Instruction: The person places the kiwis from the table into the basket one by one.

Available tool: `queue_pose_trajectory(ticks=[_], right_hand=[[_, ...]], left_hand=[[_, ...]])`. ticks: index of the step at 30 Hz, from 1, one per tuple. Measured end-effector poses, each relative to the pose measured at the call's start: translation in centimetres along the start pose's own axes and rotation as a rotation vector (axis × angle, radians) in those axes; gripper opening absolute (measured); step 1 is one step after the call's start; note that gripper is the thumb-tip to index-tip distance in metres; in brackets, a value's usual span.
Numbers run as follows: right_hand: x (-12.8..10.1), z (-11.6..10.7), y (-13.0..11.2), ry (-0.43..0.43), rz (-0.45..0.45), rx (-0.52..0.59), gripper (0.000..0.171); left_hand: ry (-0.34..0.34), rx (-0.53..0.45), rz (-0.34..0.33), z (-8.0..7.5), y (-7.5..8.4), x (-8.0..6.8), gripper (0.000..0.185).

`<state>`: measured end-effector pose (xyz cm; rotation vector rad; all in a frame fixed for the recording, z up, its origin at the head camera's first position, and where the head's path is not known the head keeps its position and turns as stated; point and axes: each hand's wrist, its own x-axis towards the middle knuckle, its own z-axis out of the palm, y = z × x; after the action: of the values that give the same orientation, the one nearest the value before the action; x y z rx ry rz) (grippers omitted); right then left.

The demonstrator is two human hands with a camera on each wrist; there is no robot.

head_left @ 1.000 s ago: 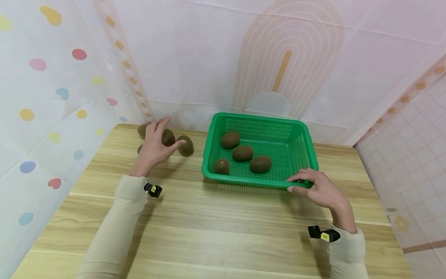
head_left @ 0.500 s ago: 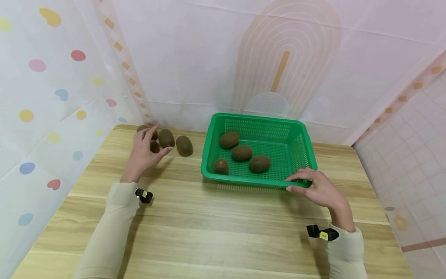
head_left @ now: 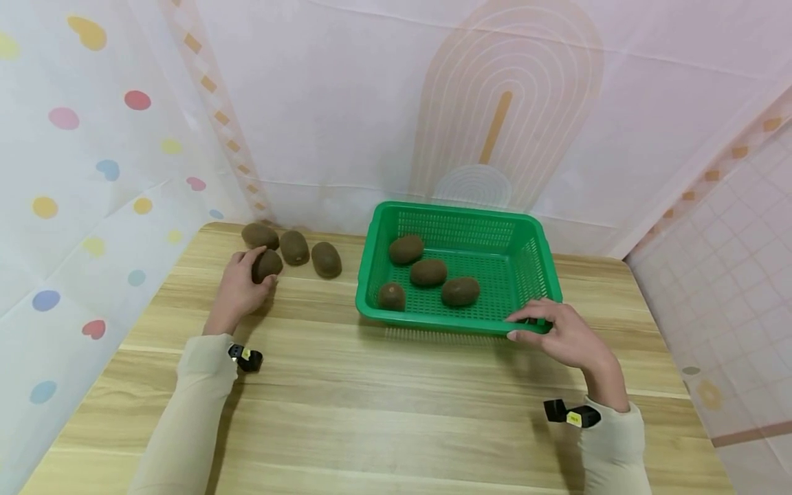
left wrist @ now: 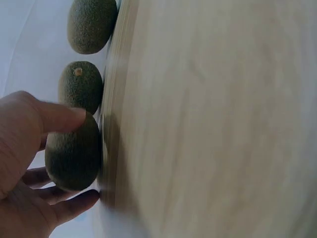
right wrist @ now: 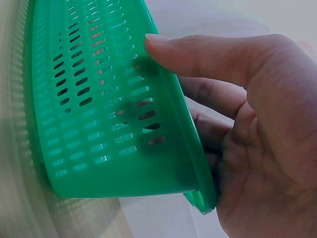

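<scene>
At the table's far left, my left hand (head_left: 240, 287) has its thumb and fingers round a brown kiwi (head_left: 267, 266). In the left wrist view the thumb lies across this kiwi (left wrist: 73, 156), with fingers beneath it. Close by are one kiwi (head_left: 260, 236) behind it, another kiwi (head_left: 293, 247) to its right and a third kiwi (head_left: 326, 260) farther right. My right hand (head_left: 572, 337) grips the near right corner of a green plastic basket (head_left: 445, 322). Its thumb presses the outer wall of the basket (right wrist: 114, 168), while the other fingers reach over the rim.
Several kiwis lie in the basket, among them one kiwi (head_left: 460, 291) near the middle and one kiwi (head_left: 406, 249) at the back left. The wooden table (head_left: 396, 412) meets a patterned cloth (head_left: 346, 124) behind the basket and at both sides.
My left hand has moved left and toward me, away from the right-hand kiwis, and come round the nearest left kiwi. My right hand keeps its grip on the basket.
</scene>
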<state>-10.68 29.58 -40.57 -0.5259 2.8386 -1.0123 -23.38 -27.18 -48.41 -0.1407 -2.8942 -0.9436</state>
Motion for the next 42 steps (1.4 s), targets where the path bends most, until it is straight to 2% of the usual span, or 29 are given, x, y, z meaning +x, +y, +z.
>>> queue_pose_trajectory(ticks=[10,16,26,36,42], right_hand=[[0.0,0.1,0.1,-0.003,0.007,0.019,0.016],[0.0,0.1,0.0,-0.006,0.020,0.036,0.016],[0.0,0.0,-0.1,0.006,0.002,0.004,0.016],[0.0,0.0,-0.1,0.009,0.005,-0.003,0.016],[0.0,0.0,-0.1,0.009,0.003,-0.004,0.016]], left_hand=[[0.015,-0.017,0.008,-0.2,0.1,-0.2,0.057],[0.028,-0.035,0.020,-0.2,0.8,-0.4,0.056],[0.069,-0.071,0.051,-0.6,2.0,-0.4,0.056],[0.103,-0.114,0.075,-1.1,3.7,-0.4,0.054],[0.137,-0.128,0.119,-1.0,5.0,-0.4,0.054]])
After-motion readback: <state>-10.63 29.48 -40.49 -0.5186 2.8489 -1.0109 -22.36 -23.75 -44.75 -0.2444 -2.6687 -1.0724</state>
